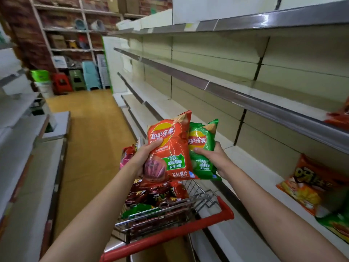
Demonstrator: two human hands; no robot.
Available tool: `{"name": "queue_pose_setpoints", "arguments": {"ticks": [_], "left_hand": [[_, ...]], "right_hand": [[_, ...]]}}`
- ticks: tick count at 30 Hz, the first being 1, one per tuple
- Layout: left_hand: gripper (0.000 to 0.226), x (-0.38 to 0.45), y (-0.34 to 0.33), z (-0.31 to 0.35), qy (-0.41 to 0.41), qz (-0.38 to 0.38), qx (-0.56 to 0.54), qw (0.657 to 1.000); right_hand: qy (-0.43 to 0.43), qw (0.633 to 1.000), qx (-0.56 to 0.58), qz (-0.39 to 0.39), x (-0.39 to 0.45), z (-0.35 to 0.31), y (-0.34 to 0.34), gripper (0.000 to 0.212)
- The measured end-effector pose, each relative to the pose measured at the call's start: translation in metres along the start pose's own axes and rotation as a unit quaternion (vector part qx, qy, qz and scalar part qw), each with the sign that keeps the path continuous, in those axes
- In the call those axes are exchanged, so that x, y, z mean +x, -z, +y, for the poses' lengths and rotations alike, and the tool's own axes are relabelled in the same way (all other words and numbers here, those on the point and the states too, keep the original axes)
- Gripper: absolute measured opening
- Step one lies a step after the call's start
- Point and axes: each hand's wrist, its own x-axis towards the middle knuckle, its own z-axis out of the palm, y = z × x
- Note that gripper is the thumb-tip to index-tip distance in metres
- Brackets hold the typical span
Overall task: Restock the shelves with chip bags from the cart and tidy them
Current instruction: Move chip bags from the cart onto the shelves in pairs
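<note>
Above cart (pixel 222 214): our left hand (pixel 145 156) grips the red Lay's bag (pixel 170 148); at its 3 o'clock, right hand (pixel 213 156) grips green bag (pixel 203 148).

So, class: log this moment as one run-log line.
left hand: holds red Lay's bag | right hand: holds green Lay's bag | cart: still stocked | shelves: mostly bare

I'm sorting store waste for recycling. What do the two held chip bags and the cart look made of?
Red bag and green bag: glossy printed plastic film, judging by sheen and creases. Cart: bare metal wire, shiny grey, with a handle that looks like smooth red plastic.
</note>
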Motion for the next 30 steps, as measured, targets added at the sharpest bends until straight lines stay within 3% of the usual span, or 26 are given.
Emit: {"name": "queue_pose_setpoints", "arguments": {"ticks": [16, 25, 30], "left_hand": [[0.057, -0.028, 0.070, 0.046, -0.046, -0.062, 0.034, 0.996], [0.051, -0.034, 0.038, 0.061, -0.064, -0.147, 0.050, 0.986], [0.044, -0.043, 0.006, 0.062, -0.069, -0.195, 0.055, 0.977]], "right_hand": [[0.002, 0.996, -0.026, 0.084, -0.038, -0.040, -0.079, 0.062], [0.025, 0.980, -0.010, 0.197, -0.097, -0.053, -0.056, 0.074], [0.030, 0.964, -0.013, 0.265, -0.139, -0.058, -0.035, 0.069]]}}
